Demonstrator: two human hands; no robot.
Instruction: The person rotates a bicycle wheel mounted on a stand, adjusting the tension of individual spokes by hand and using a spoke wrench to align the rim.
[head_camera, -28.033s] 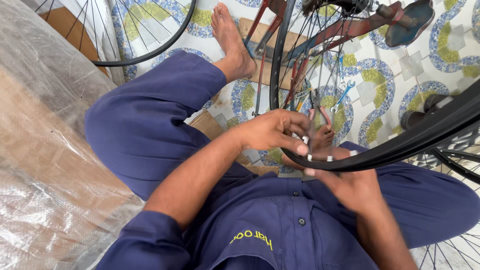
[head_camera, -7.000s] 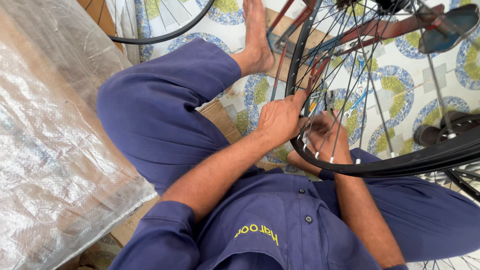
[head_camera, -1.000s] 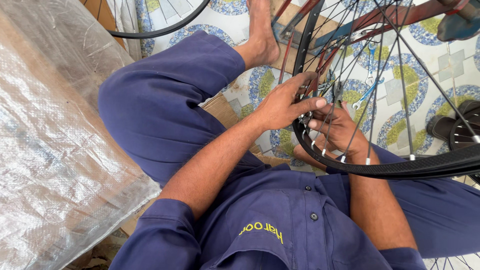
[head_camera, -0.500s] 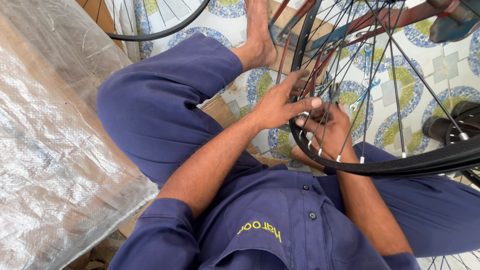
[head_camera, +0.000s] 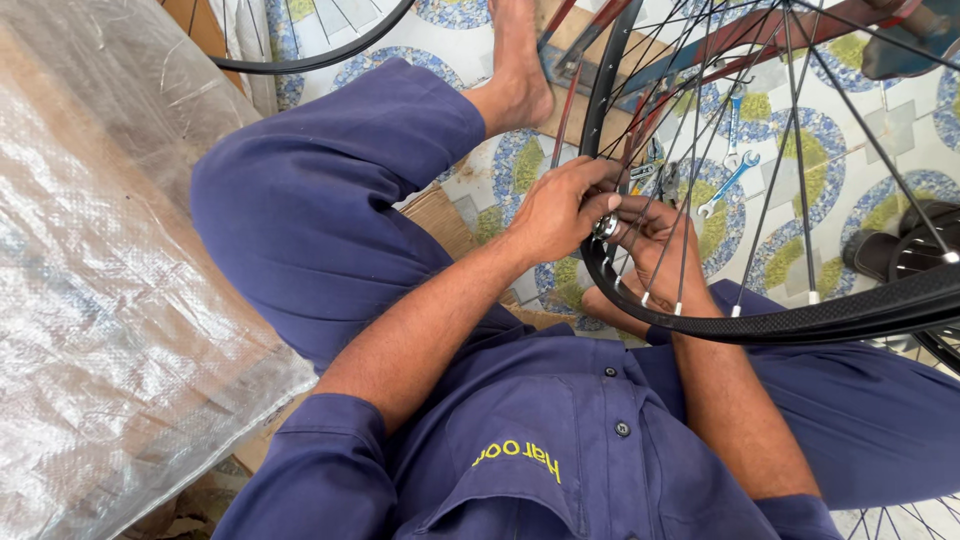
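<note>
- The wheel (head_camera: 800, 320) stands tilted across the person's lap, its black rim at about 4 o'clock in the view, so the spoke ends sit right under both hands.
- The left hand (head_camera: 555, 210) comes in from 9 o'clock and curls over the rim edge; thumb and forefinger pinch narrowly on a small shiny tool (head_camera: 605, 227), probably a spoke key, set where a spoke meets the rim.
- The right hand (head_camera: 660, 250) reaches through between the spokes (head_camera: 770, 190) from 6 o'clock. Its fingers fold close against the inside of the rim beside the tool, bracing it; whether they grasp a spoke I cannot tell.
- The rim is smooth, dark and curved, with small pale nipples studded along its inner face. The spokes are thin, straight, dark wires fanning toward 1 o'clock.
- Blue spanners (head_camera: 730, 180) lie on the floor (head_camera: 480, 190) behind the spokes, near at hand at 1 o'clock.
- The floor is glossy tile with round blue and yellow patterns; a bare foot (head_camera: 515, 70) rests on it at 12 o'clock.
- A crinkled, clear plastic sheet (head_camera: 110, 300) covers something bulky at 9 o'clock, and another wheel's rim (head_camera: 300, 62) arcs at 11 o'clock.
- Dark blue work clothes of soft cloth cover the legs.
</note>
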